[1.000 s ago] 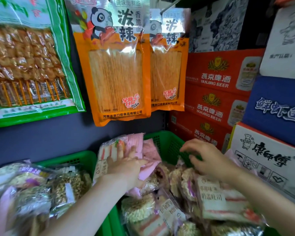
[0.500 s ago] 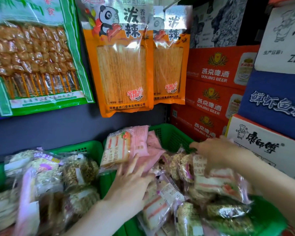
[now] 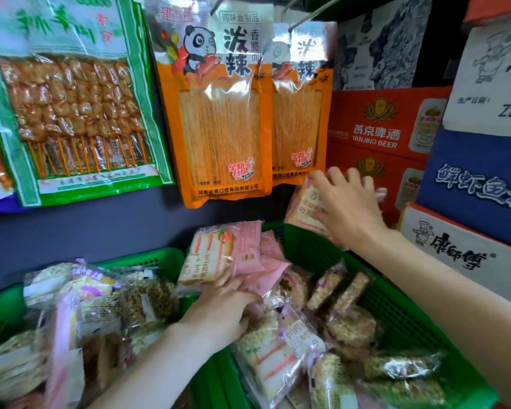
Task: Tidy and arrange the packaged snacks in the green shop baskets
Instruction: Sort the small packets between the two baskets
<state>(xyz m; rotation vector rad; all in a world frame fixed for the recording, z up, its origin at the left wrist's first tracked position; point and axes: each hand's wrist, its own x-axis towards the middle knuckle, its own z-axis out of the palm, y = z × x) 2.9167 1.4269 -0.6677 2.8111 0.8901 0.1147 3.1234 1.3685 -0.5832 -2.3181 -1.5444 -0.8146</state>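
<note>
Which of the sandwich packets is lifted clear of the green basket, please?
The sandwich packet gripped in the right hand, raised at the basket's back corner; the others lie inside.

The left hand (image 3: 222, 305) has its fingertips buried under the pink sandwich packs (image 3: 233, 255), so its grip can't be read. The right hand (image 3: 348, 202) covers most of the raised sandwich packet (image 3: 303, 205), motion-blurred. The left green basket (image 3: 148, 258) runs off the frame's edge, its snack labels too smeared to read.
</note>
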